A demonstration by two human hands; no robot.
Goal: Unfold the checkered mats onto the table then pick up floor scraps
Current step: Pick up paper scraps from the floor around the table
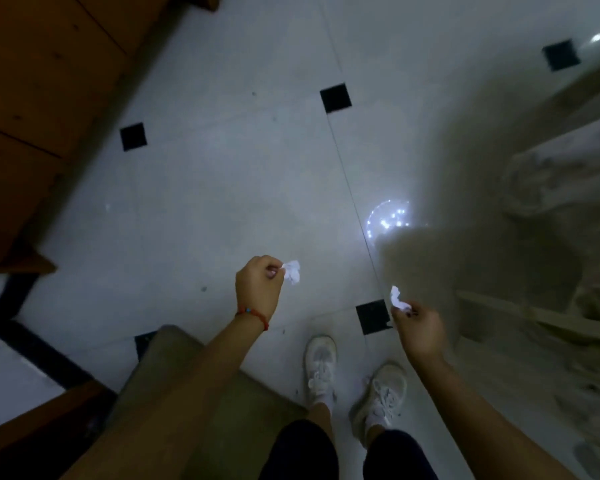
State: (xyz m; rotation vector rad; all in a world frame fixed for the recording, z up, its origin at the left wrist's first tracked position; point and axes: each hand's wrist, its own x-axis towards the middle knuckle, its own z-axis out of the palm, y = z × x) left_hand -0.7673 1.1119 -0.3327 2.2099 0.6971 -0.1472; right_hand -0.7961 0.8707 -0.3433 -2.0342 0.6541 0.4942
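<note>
I look straight down at a pale tiled floor (222, 188). My left hand (257, 285), with a red bracelet at the wrist, pinches a crumpled white paper scrap (292, 270) between thumb and fingers. My right hand (418, 329) pinches a second white paper scrap (397, 298) above a black floor inset. Both hands are held out over the floor in front of my white shoes (321, 367). No checkered mat or table top shows in this view.
Brown wooden furniture (45, 98) fills the upper left. A blurred beige piece of furniture (534, 237) stands at the right. A grey-green mat (201, 386) lies under my left arm. Small black square insets (335, 97) dot the floor.
</note>
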